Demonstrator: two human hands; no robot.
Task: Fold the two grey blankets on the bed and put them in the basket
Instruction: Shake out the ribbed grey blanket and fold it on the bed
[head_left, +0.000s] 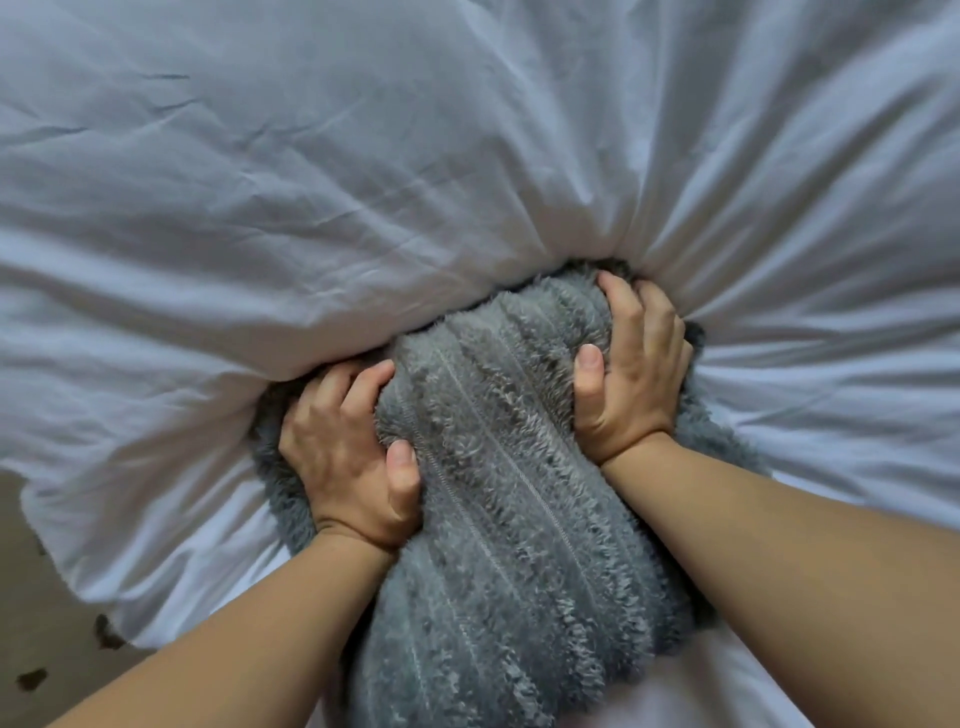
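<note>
I see both hands clamped on the grey blanket (498, 493). The left hand (348, 457) grips its left flank, fingers dug into the pile and thumb pressed on the top face. The right hand (634, 374) grips the far right corner, fingers curled over the far edge and thumb lying on top.

The blanket is a thick folded bundle between the hands. Its ribs run from the far end back toward the camera. The near end passes between the forearms and out of the bottom of frame. I can't tell whether the bundle is one blanket or two. A fringe of pile shows outboard of each hand.

The bundle is pressed into the bed's white duvet (363, 182). Creases radiate from the dent just beyond the right hand's fingers.

Room: open duvet stretches beyond the hands and out to both sides, reaching the frame edge on the right.

Edge: outboard of the left hand and nearer the camera, the duvet ends. Brown floor (31, 597) with dark spots shows there.
</note>
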